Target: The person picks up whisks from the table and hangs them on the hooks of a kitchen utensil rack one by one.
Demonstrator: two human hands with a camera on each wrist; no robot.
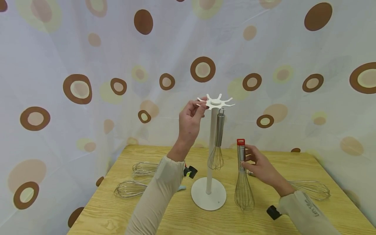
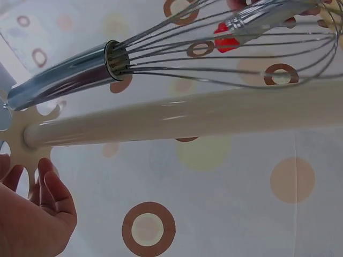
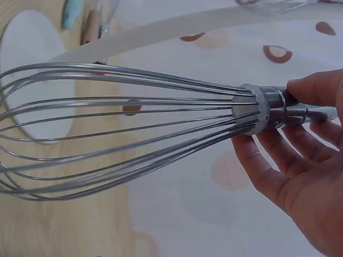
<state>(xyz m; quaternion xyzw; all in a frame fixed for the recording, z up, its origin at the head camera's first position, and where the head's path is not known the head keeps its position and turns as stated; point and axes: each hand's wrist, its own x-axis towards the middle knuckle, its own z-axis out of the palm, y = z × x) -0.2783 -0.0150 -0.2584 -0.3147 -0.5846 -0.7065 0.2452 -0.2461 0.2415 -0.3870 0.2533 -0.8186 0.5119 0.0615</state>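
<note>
At the stand's top, my left hand pinches one arm of the white, star-shaped hook plate between thumb and fingers. A steel whisk hangs from this plate by its handle loop, wires downward, beside the white pole. To the right of the pole, my right hand grips a larger steel whisk by its handle. That whisk is upright, its red hanging end on top and its wires pointing down, close over the table. The right wrist view shows the thumb across the handle and the fingers beneath.
The stand's round white base rests on the wooden table. Several whisks lie at the left, partly behind my left sleeve. Another whisk lies at the right, behind my right wrist. A patterned curtain hangs behind the table.
</note>
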